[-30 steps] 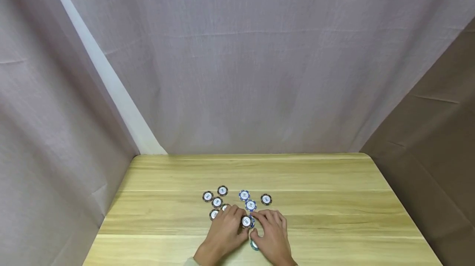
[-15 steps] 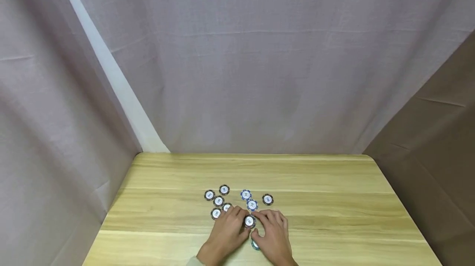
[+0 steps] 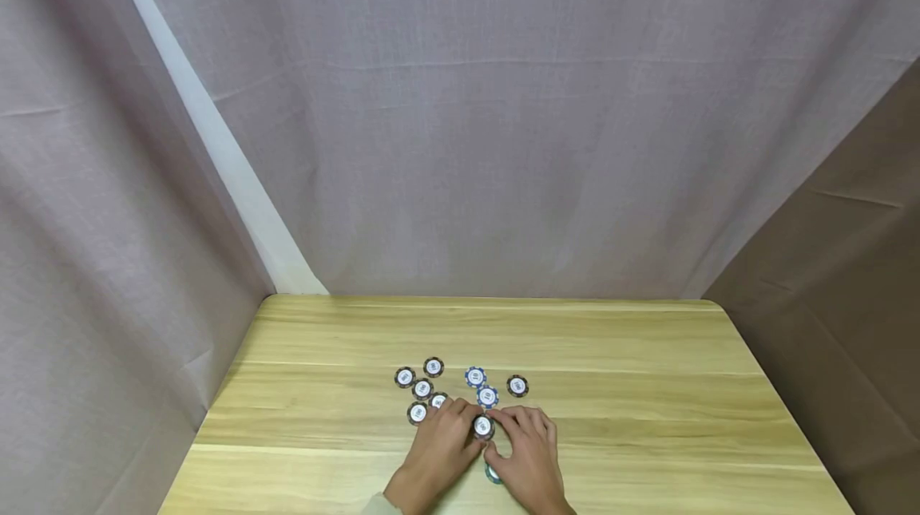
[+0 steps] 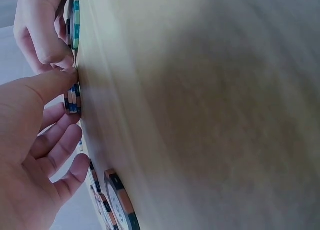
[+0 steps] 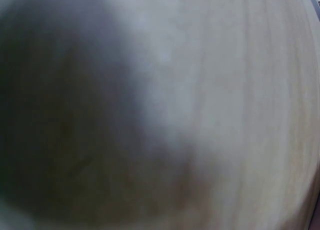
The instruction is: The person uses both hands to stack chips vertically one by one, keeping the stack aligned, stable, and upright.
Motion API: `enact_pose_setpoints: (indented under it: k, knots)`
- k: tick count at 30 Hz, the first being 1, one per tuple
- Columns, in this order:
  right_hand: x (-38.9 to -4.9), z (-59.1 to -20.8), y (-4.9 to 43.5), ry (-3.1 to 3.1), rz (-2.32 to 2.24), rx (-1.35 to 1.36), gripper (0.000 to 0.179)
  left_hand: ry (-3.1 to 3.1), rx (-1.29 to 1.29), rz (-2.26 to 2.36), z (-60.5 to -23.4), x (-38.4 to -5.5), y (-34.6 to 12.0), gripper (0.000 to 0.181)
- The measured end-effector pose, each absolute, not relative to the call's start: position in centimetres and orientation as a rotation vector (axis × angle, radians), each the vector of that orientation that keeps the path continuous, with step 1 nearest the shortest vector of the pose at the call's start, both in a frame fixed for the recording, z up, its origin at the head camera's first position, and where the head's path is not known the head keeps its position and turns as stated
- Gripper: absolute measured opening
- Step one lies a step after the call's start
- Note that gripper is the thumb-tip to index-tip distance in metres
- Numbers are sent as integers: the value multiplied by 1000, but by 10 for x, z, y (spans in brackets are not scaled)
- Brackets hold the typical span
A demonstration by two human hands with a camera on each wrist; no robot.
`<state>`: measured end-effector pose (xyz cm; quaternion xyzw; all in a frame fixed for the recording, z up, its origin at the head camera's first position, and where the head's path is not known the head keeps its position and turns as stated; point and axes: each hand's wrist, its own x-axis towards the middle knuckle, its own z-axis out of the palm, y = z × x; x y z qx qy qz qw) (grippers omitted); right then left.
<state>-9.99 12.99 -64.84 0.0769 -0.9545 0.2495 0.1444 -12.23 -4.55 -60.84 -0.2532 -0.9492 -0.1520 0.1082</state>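
Between my two hands stands a short stack of poker chips (image 3: 483, 426), a black 100 chip on top and blue-edged ones below. My left hand (image 3: 440, 447) pinches it from the left, thumb in front and fingers behind; the left wrist view shows the stack's edges (image 4: 73, 100) in that pinch. On the right side, the curved thumb and index finger of my right hand (image 3: 528, 451) hold the stack too. A green chip (image 3: 492, 473) lies partly hidden under the right thumb. The right wrist view gives only blurred tabletop, no hand.
Several black 100 chips (image 3: 422, 389) lie flat to the left, some partly behind my left hand. Two blue 10 chips (image 3: 487, 397) lie just beyond the stack, and another black chip (image 3: 517, 386) is to their right. Grey curtains (image 3: 496, 180) surround the wooden table (image 3: 647, 387).
The black chip, offset to the left over the blue chips a second ago, has slid right and now lines up on top of them. The right hand keeps its place.
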Motion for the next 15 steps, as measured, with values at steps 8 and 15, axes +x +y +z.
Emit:
enact_pose_setpoints:
  k: [8, 15]
  knots:
    - [-99, -645, 130, -2767, 720, 208, 46, -2801, -739, -508, -608, -120, -44, 40]
    - [-99, -645, 129, -2764, 715, 224, 46, -2826, -738, -560, -601, -115, -53, 46]
